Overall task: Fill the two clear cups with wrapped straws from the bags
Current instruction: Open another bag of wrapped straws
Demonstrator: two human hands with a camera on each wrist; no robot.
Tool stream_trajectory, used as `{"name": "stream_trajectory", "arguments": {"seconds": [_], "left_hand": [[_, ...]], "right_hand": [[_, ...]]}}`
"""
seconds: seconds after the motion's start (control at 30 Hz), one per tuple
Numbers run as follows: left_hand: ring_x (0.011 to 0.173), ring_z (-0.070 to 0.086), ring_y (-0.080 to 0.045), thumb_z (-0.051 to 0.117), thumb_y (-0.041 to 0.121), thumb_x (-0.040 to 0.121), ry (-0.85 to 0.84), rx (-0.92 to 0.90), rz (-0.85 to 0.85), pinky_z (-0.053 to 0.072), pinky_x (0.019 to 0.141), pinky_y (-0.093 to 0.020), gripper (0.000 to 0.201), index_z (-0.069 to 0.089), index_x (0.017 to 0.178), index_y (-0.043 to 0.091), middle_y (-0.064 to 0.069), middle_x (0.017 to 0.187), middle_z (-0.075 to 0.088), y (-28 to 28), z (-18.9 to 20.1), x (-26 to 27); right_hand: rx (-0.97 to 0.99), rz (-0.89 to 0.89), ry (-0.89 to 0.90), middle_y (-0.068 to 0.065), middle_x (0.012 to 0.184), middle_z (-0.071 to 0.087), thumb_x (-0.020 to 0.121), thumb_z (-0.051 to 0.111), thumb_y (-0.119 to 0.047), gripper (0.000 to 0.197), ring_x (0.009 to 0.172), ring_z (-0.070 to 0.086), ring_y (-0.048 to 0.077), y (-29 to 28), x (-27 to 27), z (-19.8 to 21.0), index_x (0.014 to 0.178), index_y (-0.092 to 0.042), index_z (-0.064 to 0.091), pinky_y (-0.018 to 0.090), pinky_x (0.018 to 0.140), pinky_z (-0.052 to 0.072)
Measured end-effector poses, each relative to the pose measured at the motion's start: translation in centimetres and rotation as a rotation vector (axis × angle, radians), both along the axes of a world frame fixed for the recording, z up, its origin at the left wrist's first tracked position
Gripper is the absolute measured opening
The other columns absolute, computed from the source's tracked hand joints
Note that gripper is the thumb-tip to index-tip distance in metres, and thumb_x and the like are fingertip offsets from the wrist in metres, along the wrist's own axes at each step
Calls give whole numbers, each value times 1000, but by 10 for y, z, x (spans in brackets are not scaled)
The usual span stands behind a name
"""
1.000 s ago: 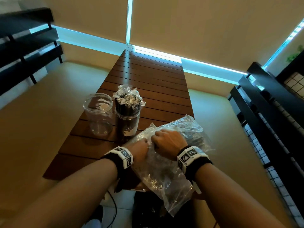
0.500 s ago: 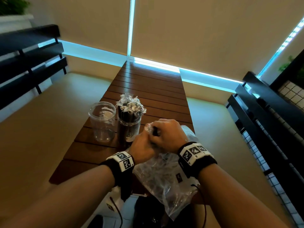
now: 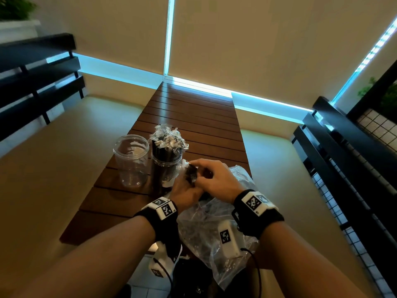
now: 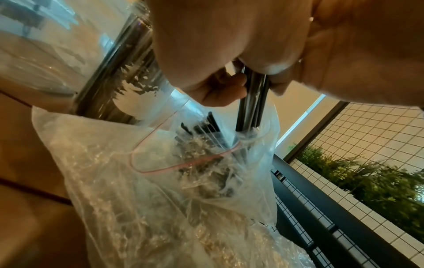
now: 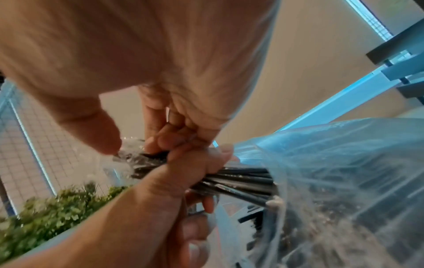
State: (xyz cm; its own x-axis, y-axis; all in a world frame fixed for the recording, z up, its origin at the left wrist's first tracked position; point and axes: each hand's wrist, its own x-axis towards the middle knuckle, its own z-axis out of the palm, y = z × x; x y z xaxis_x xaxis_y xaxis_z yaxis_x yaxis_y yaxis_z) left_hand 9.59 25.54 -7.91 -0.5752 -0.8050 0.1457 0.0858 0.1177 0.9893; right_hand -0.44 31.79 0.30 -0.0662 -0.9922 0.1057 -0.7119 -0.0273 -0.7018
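An empty clear cup [image 3: 131,160] stands on the slatted wooden table [image 3: 193,117]. Right beside it, a second clear cup [image 3: 166,166] is packed with black wrapped straws. Both hands meet just right of the full cup. My left hand [image 3: 188,187] grips a bundle of black wrapped straws [image 3: 191,175] that sticks out of the mouth of the clear plastic bag [image 3: 214,229]. My right hand [image 3: 200,172] pinches the bundle's crinkled top end. In the right wrist view the straws [image 5: 241,179] run from the fists into the bag [image 5: 344,181]. The left wrist view shows the bundle [image 4: 251,101] above the bag [image 4: 183,181].
The bag hangs over the table's near edge. Beige bench seats [image 3: 53,168] lie along both sides of the narrow table, with dark slatted backrests [image 3: 38,82] behind them. Window blinds close off the far end. A wire grid and plants [image 4: 378,181] are to the right.
Both hands have lifted from the flat bag towards the full cup, drawing a bundle of straws out of the bag's mouth. The cups have not moved.
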Motion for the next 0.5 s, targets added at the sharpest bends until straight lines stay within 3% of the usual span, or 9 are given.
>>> {"name": "stream_trajectory", "arguments": {"seconds": [0.1,0.17,0.23,0.3,0.37,0.43,0.5], "left_hand": [[95,72,-20,72,27,70,-41,72,28,58,86,-50,27,73,98,29,-4,95,76,0,6,3],[93,74,-20,76,27,77,-47,191,21,59,85,-47,25,75,101,21,-3,95,77,-1,9,5],[89,74,-17,76,21,83,-75,265,6,60,72,-33,19,75,101,17,-3,94,78,-2,14,8],[89,73,-14,76,21,84,-128,213,15,54,63,-23,16,75,100,19,0,92,78,-6,15,13],[89,73,-13,80,32,80,-192,81,34,55,68,-26,15,76,93,26,3,90,77,-8,20,17],[90,73,-13,83,49,72,-233,-74,-41,59,78,-33,31,74,95,31,2,93,77,-10,28,20],[92,70,-7,86,51,67,-289,-167,-108,59,82,-30,57,65,114,27,4,101,74,-13,37,22]], "right_hand": [[4,-33,5,-6,105,45,71,62,-14,68,97,52,11,-1,-9,-18,135,-32,51,22,80,52],[47,-45,35,-5,115,39,68,66,-14,77,110,47,16,-1,-18,-35,138,-34,41,26,87,53],[84,-38,148,-6,118,38,67,72,-21,78,114,41,16,-2,-23,-49,137,-31,40,31,96,47],[69,-88,240,-5,116,44,66,74,-24,69,107,42,16,-3,-22,-61,128,-26,45,33,92,46],[17,-166,276,-6,103,56,69,73,-28,47,93,48,16,-7,-19,-71,111,-24,52,35,78,49],[-13,-201,308,-8,85,63,75,65,-33,24,78,56,16,-10,-15,-77,96,-26,56,36,67,52],[-44,-257,222,-7,71,62,82,58,-29,7,65,59,13,-15,-13,-71,83,-22,57,31,58,51]]}}
